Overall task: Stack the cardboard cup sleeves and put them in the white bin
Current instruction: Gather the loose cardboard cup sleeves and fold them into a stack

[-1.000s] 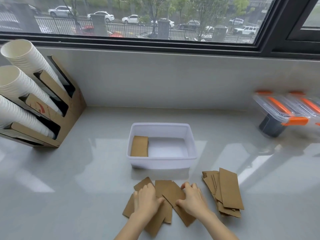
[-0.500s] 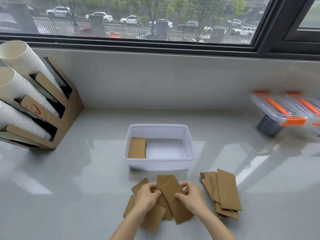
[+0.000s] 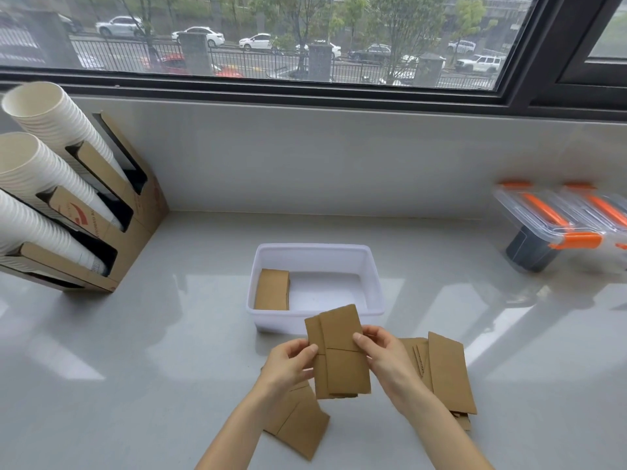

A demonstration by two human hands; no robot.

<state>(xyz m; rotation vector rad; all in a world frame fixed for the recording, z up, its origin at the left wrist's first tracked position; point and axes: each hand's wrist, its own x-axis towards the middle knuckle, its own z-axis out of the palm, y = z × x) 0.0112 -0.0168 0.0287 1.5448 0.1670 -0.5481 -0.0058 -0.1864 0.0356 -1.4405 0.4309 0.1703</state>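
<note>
A pale, glossy bench (image 3: pixel 135 368) is running along under a wide window (image 3: pixel 271 39) that is looking out on a street with parked cars. Just above the bench, both hands are holding up a small bundle of flat cardboard cup sleeves (image 3: pixel 341 354), not yet squared, one edge sticking out on the left. The left hand (image 3: pixel 288 364) is pinching the bundle's left edge, thumb on the front face and the other fingers (image 3: pixel 298 371) curling behind. The right hand (image 3: pixel 385 357) is gripping the right edge the same way, its thumb lying on the front and the rest of its fingers (image 3: pixel 380 335) wrapping behind.

Directly beyond the fingertips, the white bin (image 3: pixel 317 249) is sitting on the bench, and a stack of sleeves (image 3: pixel 272 289) is lying flat against its left wall; the rest of its floor is showing white. Below the left fingers and partly under the wrist, a few loose sleeves (image 3: pixel 298 425) are lying on the bench. Just right of the right fingers, another untidy pile of sleeves (image 3: pixel 448 371) is resting flat.

Well to the left of the hands, a cardboard dispenser (image 3: pixel 135 212) is holding three slanted rows of white paper cups (image 3: pixel 51 171). Far to the right, clear containers with orange latches (image 3: pixel 559 222) are standing by the wall.
</note>
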